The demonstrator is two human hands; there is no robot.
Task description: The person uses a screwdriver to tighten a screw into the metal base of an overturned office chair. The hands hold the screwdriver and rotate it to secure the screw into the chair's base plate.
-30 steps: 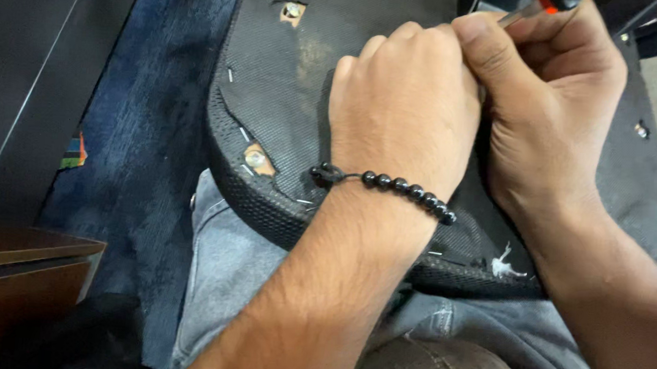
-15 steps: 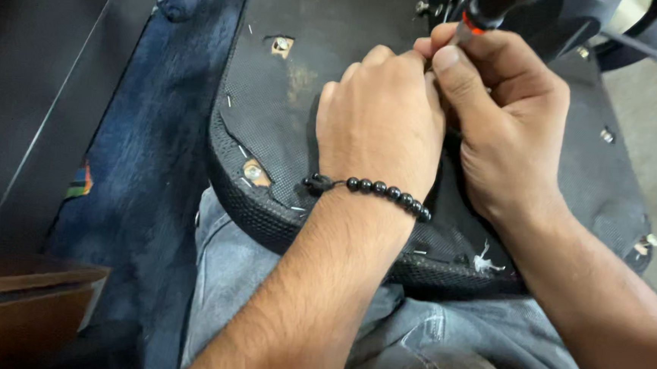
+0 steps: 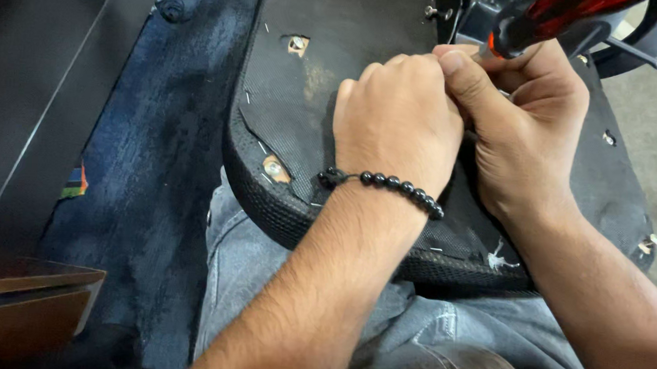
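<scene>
Two hands meet over the underside of a chair seat. The right hand has its fingers curled tight around the red-and-black handle of a tool, the thumb pressed along the top just beside the left knuckles; the tool's working end is hidden behind the hands. The left hand is balled into a loose fist, its fingertips tucked under and touching the right thumb, so what it pinches, if anything, cannot be told. Just behind its knuckles, a black bead bracelet circles the wrist. Beneath both hands lies the seat's black mesh fabric, torn in spots, resting on the person's lap in grey jeans. Beyond the fingertips stands the seat's black metal bracket. Left of the left hand runs dark blue carpet.
</scene>
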